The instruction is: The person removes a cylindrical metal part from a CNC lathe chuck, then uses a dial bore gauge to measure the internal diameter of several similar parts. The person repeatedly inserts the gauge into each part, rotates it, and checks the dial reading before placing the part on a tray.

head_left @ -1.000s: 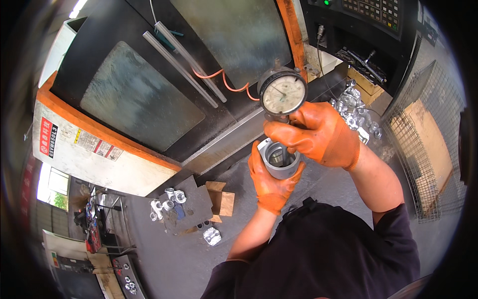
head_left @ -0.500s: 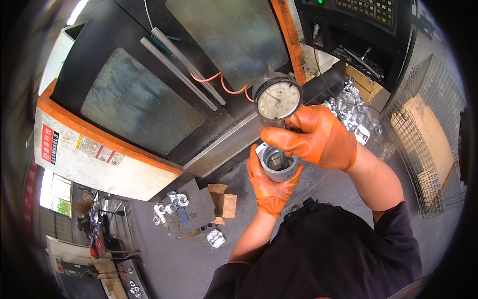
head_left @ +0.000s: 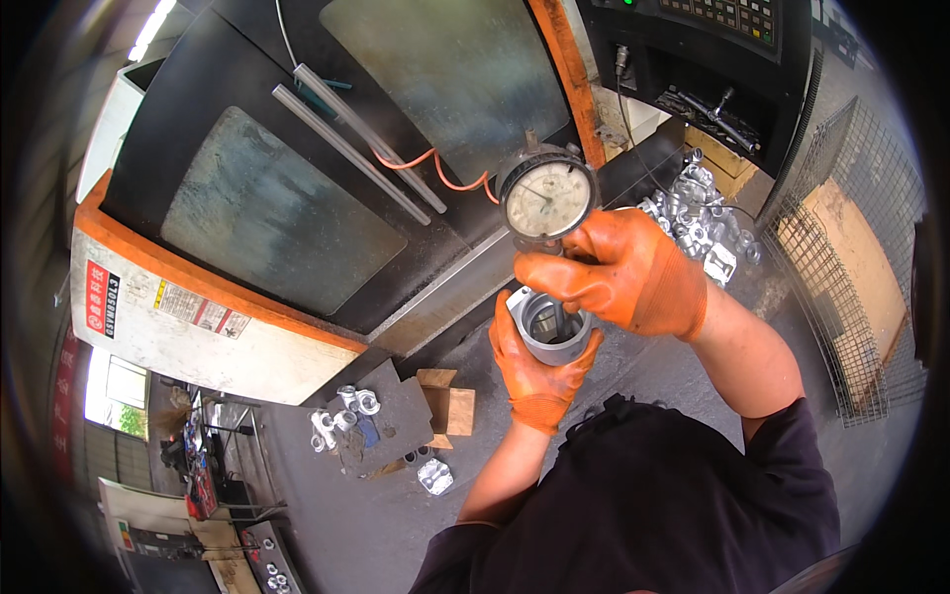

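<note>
My left hand (head_left: pixel 539 374), in an orange rubber glove, is wrapped round a hollow grey metal cylinder part (head_left: pixel 557 342) with its bore facing up. Just above it, my right hand (head_left: pixel 628 272), gloved the same way, grips the stem of a dial bore gauge (head_left: pixel 547 200). The round white dial with its dark rim faces me. Below my right fingers, the gauge's lower rod reaches into the bore of the part; its tip is hidden inside.
A machine with orange-edged doors (head_left: pixel 287 213) stands ahead, its control panel (head_left: pixel 727 20) at upper right. Metal castings (head_left: pixel 698 218) lie heaped to the right beside a wire mesh cage (head_left: pixel 841 267). More castings (head_left: pixel 341 421) and an open cardboard box (head_left: pixel 450 408) are at lower left.
Both hands keep their holds, and the gauge and part stay almost in place. The background has shifted slightly with a small turn of the view.
</note>
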A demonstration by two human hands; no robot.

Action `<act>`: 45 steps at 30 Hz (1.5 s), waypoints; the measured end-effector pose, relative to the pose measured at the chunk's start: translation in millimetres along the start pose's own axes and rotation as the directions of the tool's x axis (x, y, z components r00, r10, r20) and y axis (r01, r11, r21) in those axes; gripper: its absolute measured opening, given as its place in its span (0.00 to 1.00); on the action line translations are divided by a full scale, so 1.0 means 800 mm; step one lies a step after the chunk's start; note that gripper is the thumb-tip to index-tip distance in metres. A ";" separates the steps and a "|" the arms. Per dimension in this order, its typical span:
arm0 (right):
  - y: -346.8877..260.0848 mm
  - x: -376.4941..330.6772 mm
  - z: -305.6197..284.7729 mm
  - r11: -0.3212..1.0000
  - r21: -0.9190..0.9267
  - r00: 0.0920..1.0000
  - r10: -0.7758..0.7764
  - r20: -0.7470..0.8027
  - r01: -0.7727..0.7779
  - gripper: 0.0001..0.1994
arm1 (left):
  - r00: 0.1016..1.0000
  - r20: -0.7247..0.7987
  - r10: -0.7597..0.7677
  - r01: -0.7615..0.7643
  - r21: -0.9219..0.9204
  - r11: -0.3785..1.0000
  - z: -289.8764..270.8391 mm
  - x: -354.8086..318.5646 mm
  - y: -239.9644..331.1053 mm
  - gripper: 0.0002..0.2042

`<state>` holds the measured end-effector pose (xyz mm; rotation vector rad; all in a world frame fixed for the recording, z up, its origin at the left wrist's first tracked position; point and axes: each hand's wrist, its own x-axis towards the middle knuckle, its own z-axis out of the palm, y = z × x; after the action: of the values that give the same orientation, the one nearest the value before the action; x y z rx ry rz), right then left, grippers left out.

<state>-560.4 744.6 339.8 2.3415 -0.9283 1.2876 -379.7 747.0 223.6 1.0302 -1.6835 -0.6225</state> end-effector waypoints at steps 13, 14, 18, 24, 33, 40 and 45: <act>0.004 -0.003 0.002 0.999 0.015 0.998 0.037 0.043 -0.037 0.24 | 1.000 0.015 0.007 -0.006 -0.079 0.997 0.007 0.018 0.014 0.36; 0.004 -0.003 0.001 0.999 0.017 0.997 0.041 0.058 -0.042 0.24 | 1.000 0.012 0.012 -0.011 -0.066 0.998 0.007 0.018 0.012 0.36; 0.003 -0.006 0.004 0.998 0.034 0.997 0.049 0.061 -0.051 0.23 | 1.000 0.016 0.020 -0.019 -0.044 0.999 0.007 0.019 0.011 0.37; 0.008 -0.008 0.011 0.998 -0.056 1.000 -0.005 0.023 0.006 0.23 | 0.999 0.038 0.013 -0.011 -0.048 0.999 0.006 0.018 0.009 0.41; 0.005 0.001 -0.004 0.999 0.016 0.995 0.046 0.089 -0.048 0.24 | 0.999 0.036 0.007 -0.007 -0.009 1.000 0.003 0.015 0.002 0.45; 0.007 -0.009 0.012 1.000 -0.005 0.998 0.015 0.065 -0.015 0.24 | 1.000 0.023 0.016 -0.016 0.002 1.000 0.003 0.014 -0.002 0.47; 0.008 -0.007 0.011 1.000 -0.027 0.999 0.001 0.051 0.000 0.24 | 0.998 0.049 0.032 -0.030 -0.038 0.999 0.000 0.022 0.017 0.42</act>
<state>-561.3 736.7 330.0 2.3639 -0.9560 1.2126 -386.3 739.0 243.2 0.9675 -1.7218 -0.6610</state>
